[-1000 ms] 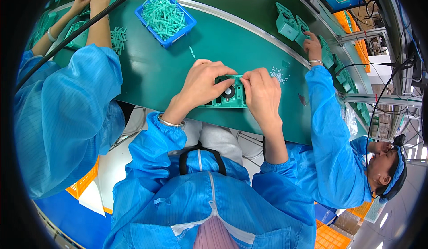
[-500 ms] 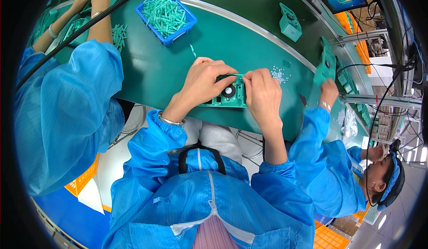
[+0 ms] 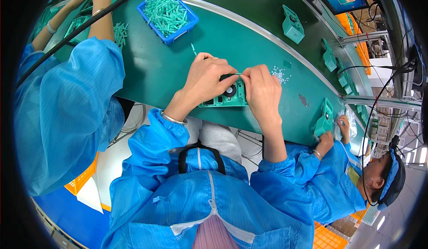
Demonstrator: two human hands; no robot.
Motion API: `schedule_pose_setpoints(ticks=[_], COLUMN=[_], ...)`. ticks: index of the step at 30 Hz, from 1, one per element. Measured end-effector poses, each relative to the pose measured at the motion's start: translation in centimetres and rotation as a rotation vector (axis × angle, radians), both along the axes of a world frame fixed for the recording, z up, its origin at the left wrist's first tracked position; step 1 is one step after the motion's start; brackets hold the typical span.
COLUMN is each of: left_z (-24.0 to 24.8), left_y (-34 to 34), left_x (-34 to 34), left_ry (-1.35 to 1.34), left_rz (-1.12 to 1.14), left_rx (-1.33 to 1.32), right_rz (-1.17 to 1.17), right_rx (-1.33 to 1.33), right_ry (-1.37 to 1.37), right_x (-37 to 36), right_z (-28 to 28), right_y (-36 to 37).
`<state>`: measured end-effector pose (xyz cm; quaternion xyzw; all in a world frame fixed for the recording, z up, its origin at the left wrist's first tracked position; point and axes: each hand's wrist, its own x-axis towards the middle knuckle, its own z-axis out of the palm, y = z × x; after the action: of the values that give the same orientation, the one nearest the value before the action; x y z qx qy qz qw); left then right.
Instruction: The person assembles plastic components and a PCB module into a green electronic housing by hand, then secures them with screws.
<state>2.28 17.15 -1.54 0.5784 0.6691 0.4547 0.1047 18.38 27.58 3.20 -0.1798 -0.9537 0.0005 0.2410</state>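
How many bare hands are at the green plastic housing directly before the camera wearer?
2: the left hand over the upper left of the green plastic housing, the right hand at its upper right corner. Some fingertips are hidden.

I see a green table [image 3: 147, 73] carrying a blue bin [image 3: 183, 32]. Small white pieces [image 3: 280, 74] lie scattered on it too.

Both hands [image 3: 262, 90] hold a green housing [image 3: 240, 98] at the green table [image 3: 147, 77].

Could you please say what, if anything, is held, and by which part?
The right hand seems to pinch a strip by its right end, at the casing's far edge; the left hand's hold is unclear.
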Motion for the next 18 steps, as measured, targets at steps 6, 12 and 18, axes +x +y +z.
schedule_pose_setpoints(ticks=[6,12,18], left_z=[-0.8,-0.8,-0.8], left_y=[0.2,0.3,0.5], left_x=[0.4,0.6,0.7], left_ry=[0.021,0.046,0.046], left_rz=[0.043,0.071,0.072], left_rx=[0.115,0.158,0.162], right_rz=[-0.079,-0.047,-0.029], right_rx=[-0.244,-0.298,-0.354], right_ry=[0.077,0.122,0.175], right_x=[0.9,0.8,1.0], right_z=[0.0,0.5,0.3], right_y=[0.9,0.8,1.2])
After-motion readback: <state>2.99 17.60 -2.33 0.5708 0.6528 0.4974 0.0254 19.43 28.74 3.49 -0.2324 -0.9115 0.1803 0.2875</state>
